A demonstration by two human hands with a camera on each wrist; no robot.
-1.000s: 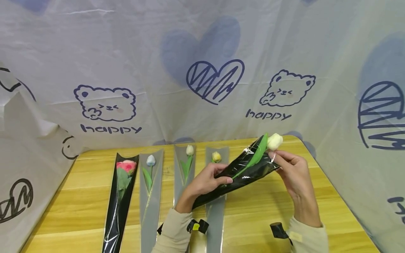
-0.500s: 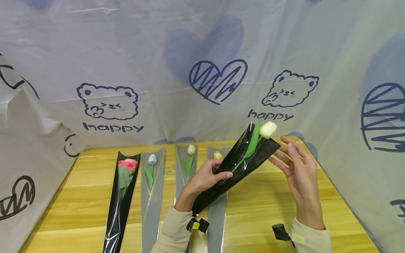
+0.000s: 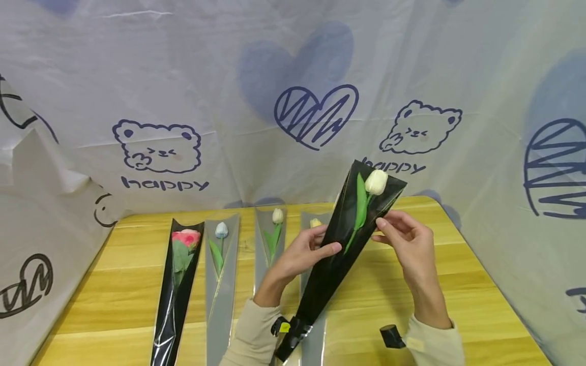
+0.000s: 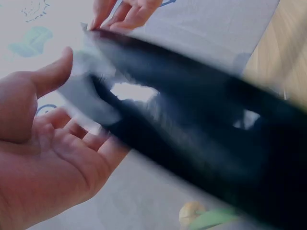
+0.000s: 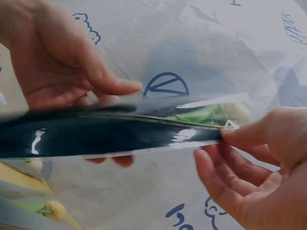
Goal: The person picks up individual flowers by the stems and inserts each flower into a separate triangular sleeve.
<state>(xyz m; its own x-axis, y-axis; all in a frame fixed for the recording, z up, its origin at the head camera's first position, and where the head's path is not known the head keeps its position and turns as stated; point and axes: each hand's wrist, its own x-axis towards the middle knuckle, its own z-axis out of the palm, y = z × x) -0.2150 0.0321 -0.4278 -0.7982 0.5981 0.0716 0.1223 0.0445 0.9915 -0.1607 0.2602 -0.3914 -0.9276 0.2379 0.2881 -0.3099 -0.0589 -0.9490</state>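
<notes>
A black flower sleeve (image 3: 326, 274), clear in front, holds a white tulip (image 3: 376, 182) with a green leaf. It slants above the table, wide end up and away. My left hand (image 3: 299, 259) holds its left side, with the thumb over the front and the fingers behind. At the upper right edge, my right hand (image 3: 409, 249) pinches the film between thumb and forefinger. The right wrist view shows that pinch near the sleeve's mouth, with left fingertips (image 5: 123, 160) emerging under the sleeve. The sleeve is motion-blurred in the left wrist view.
On the wooden table (image 3: 114, 284) lie a black-wrapped pink flower (image 3: 185, 239) and grey sleeves with a blue tulip (image 3: 222, 230), a white tulip (image 3: 277, 216) and a yellow tulip (image 3: 315, 222), the last partly hidden. A printed cloth (image 3: 220, 76) hangs behind.
The sleeve has swung more upright, and the tulip head has moved left, now lying inside the mouth. My right hand released the edge, then took it again lower down. My left hand stayed.
</notes>
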